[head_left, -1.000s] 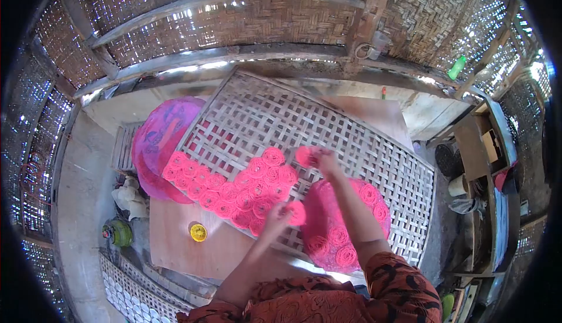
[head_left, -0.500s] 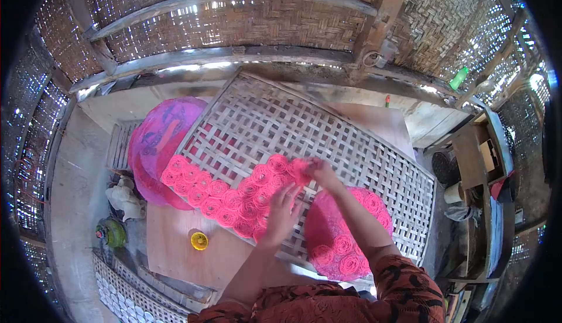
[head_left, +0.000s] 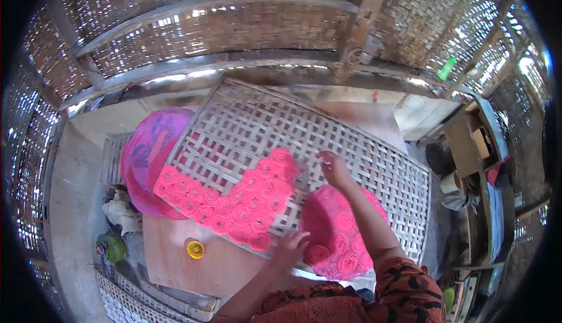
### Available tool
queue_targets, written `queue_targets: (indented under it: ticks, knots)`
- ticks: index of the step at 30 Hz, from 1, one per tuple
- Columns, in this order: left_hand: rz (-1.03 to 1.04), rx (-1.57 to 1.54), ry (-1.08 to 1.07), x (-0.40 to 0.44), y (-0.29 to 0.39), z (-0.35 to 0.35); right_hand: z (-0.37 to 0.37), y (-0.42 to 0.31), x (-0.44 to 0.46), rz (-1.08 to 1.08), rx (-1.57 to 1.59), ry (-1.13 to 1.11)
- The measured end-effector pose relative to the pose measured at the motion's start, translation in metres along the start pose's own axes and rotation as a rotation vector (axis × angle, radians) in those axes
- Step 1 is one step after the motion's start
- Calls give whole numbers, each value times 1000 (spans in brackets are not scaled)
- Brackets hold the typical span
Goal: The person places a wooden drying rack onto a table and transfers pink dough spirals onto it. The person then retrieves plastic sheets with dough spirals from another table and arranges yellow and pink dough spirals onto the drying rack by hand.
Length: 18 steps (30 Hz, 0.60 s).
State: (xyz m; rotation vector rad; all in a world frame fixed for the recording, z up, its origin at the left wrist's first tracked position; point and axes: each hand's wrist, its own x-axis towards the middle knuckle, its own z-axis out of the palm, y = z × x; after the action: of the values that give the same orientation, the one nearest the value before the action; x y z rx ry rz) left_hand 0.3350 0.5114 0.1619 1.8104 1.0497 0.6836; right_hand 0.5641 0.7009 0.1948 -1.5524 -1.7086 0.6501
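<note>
Pink noodle-like coils (head_left: 240, 206) lie in a joined patch on the left part of a woven bamboo tray (head_left: 363, 153). A round pink bag or basket (head_left: 328, 217), holding more pink coils, rests on the tray's near side. My left hand (head_left: 290, 248) is at the tray's near edge, between the patch and the pink bag, fingers apart and nothing seen in them. My right hand (head_left: 332, 168) hovers over the bare weave, right of the patch, with its fingers parted and empty.
A yellow round container (head_left: 195, 250) sits on the wooden table (head_left: 170, 273). Purple and pink covers (head_left: 153, 159) bulge at the tray's left. A green gas cylinder (head_left: 112, 248) is on the floor at left, and wooden shelving (head_left: 477, 206) stands at right.
The coils once in my hands now lie at the patch's right edge. My left hand has moved down toward the tray's near edge; my right hand has let go and shifted right.
</note>
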Motion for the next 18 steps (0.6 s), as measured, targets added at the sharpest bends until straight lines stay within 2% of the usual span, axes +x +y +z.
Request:
queue_targets:
  ticks: [2, 3, 4, 6, 8, 9, 10, 11, 12, 13, 14, 15, 16, 18]
  knots:
    - [-23, -25, -95, 2, 3, 15, -47, 25, -36, 174, -350, -323]
    - [47, 62, -157, 3, 0, 25, -55, 32, -53, 182, -358, -310]
    - [112, 150, -219, 1, -3, 35, -56, 39, -75, 169, -572, -408]
    - [76, 139, -298, 2, 3, 46, -58, 59, -106, 156, -784, -496]
    - [-22, 311, -268, 0, 10, 50, -53, 75, -118, 72, -475, -291]
    - [-28, 318, -273, 1, 11, 51, -52, 77, -121, 110, -431, -277]
    - [-88, 295, -292, 4, 12, 51, -49, 79, -123, 111, -420, -276]
    - [-146, 272, -310, 4, 12, 53, -49, 81, -126, -43, -555, -260]
    - [-146, 280, -314, 2, 13, 53, -51, 83, -129, -198, -691, -240]
    - [-33, 348, -307, 2, 14, 51, -55, 84, -129, -198, -689, -230]
    - [83, 416, -293, 5, 14, 50, -66, 77, -123, 116, -443, -60]
    - [211, 399, -165, 2, 2, 60, -74, 76, -115, 419, -184, 102]
    - [209, 401, -161, -2, -10, 71, -79, 76, -106, 414, -184, 100]
    - [55, 36, -385, -1, -6, 73, -86, 75, -80, 515, 647, 277]
